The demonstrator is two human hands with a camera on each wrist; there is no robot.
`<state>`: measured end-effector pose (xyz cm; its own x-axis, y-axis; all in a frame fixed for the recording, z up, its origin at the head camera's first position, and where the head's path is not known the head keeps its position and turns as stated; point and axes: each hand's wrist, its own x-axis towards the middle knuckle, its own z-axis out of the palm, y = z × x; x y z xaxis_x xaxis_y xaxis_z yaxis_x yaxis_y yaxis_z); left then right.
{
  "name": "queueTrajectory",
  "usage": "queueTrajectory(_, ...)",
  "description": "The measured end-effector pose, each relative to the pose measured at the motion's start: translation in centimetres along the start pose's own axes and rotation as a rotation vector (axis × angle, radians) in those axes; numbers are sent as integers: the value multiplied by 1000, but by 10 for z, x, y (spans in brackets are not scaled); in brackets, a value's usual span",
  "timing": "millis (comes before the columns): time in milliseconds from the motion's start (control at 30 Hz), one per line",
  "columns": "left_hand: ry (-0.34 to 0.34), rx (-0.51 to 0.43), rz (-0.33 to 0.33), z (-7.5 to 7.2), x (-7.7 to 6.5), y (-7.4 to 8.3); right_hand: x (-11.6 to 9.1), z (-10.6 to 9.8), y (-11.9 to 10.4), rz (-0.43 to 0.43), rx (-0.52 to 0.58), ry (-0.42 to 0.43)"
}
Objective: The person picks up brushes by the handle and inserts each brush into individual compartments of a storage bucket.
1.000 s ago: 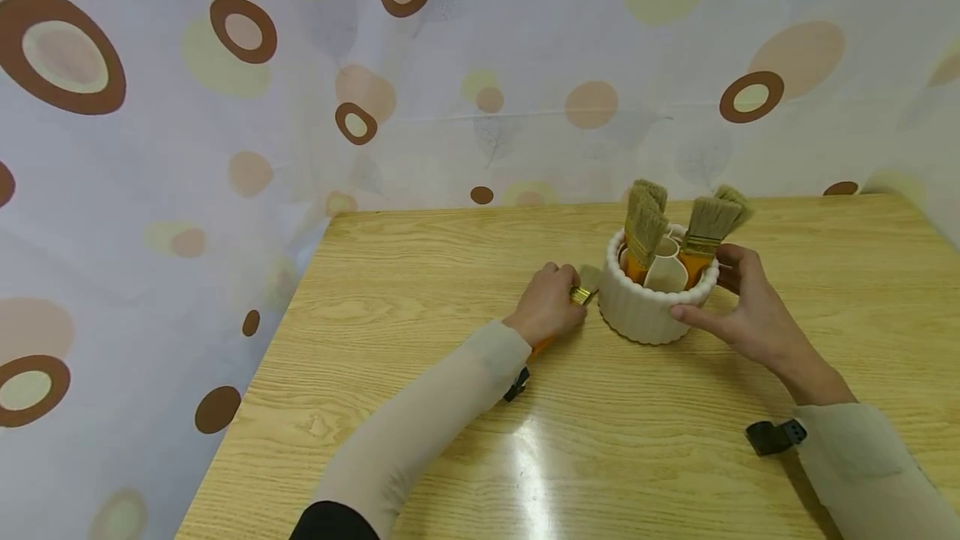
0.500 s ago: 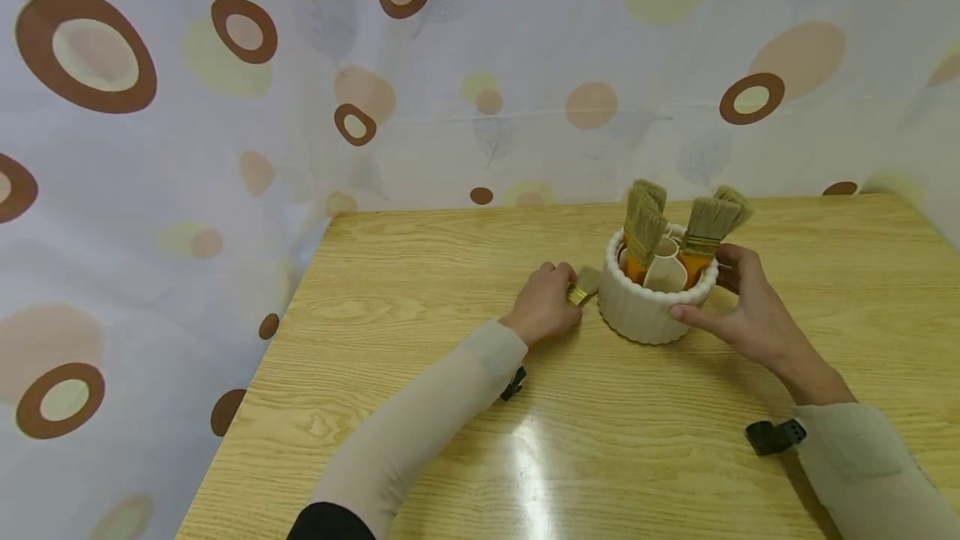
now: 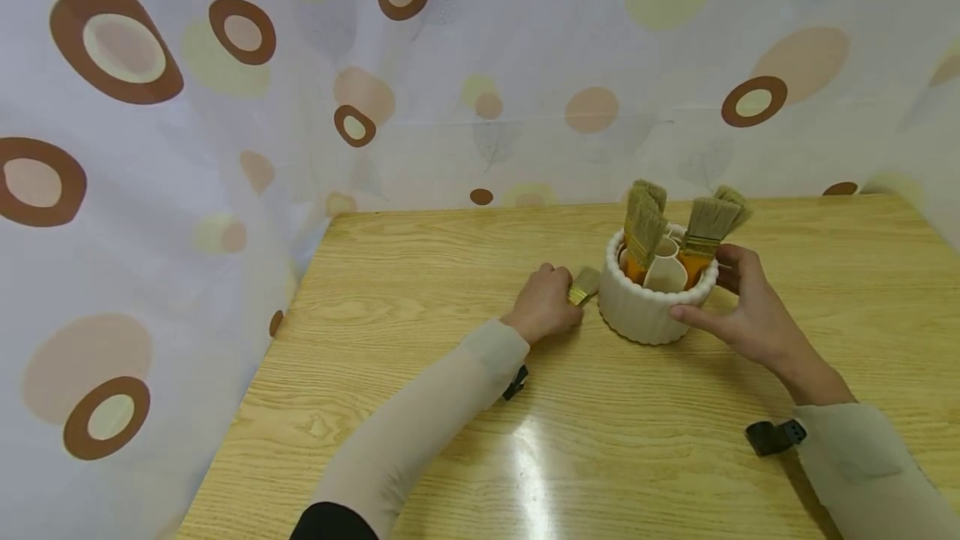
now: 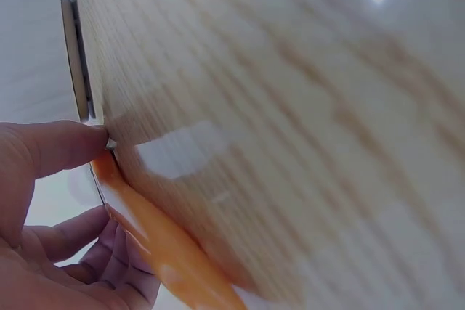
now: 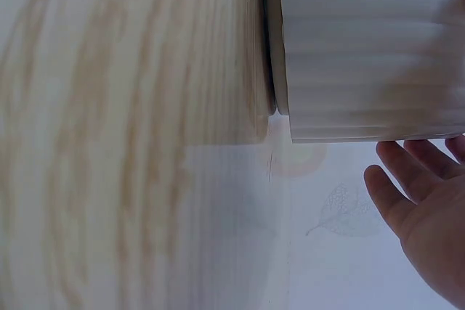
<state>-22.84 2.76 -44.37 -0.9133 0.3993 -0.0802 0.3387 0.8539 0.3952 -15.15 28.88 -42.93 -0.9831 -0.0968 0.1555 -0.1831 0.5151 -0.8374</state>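
In the head view a white ribbed round holder stands on the wooden table. Several paintbrushes with orange handles stand in it, bristles up. My right hand grips its right side, thumb at the front and fingers behind; in the right wrist view the fingers reach around the holder wall. Left of the holder, my left hand pinches another paintbrush between thumb and fingers, low over the table. Its bristles point toward the holder's wall. The orange handle shows in the left wrist view beneath the fingers.
The table's back edge meets a wall covering with circle patterns. Inside the holder is a white divider with a round tube. Small black devices sit by both sleeve cuffs.
My left hand has turned slightly with the paintbrush; the orange handle that showed behind the palm in the head view is now hidden. The right hand and the holder have stayed put.
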Motion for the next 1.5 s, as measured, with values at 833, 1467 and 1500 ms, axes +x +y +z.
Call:
queueTrajectory(833,-5,-4,15,-1,-2,-5,-2,4,0,-42,14,11)
queueTrajectory(1467,3,8,18,-1,-3,-10,3,4,4,-82,3,28)
queueTrajectory(1500,4,9,19,-1,-3,-10,4,4,5,-83,1,29)
